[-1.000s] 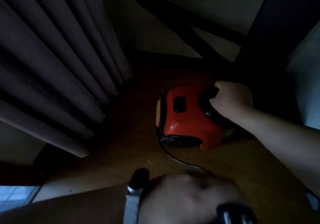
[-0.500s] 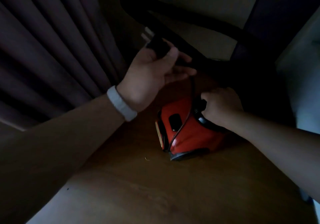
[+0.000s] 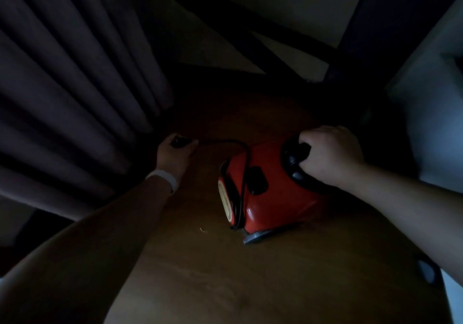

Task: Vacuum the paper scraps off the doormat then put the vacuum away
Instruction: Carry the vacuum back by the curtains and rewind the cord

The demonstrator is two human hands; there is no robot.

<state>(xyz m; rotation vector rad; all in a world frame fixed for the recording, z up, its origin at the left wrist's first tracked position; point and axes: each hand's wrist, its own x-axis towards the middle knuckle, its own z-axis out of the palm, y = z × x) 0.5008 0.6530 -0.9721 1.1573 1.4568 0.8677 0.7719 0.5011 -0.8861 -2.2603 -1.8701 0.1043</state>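
- The red vacuum (image 3: pixel 273 198) sits on the wooden floor (image 3: pixel 225 286), right of the middle of the view, with a pale oval label (image 3: pixel 225 203) on its left face and a black rectangular button (image 3: pixel 258 180) on top.
- The right hand (image 3: pixel 330 155) is curled tight round the black handle (image 3: pixel 293 158) at the far right end of the vacuum's body, knuckles up.
- A black cord (image 3: pixel 225 142) arcs from the vacuum's top out to the left, and also runs down the body's left side to the floor.
- The left hand (image 3: pixel 174 155), reaching out left of the vacuum, has its fingers closed round the dark plug (image 3: pixel 179 142) at the cord's end; a white wristband (image 3: pixel 165 178) circles that wrist.
- A tiny pale scrap (image 3: pixel 203 229) lies on the floor just near-left of the vacuum.
- Dark pleated curtains (image 3: pixel 62 85) hang along the left, their hems close to the left hand.
- A black hose (image 3: pixel 225 17) slants across the far wall, beyond the vacuum.
- The room is dim, so finer details are hard to make out.
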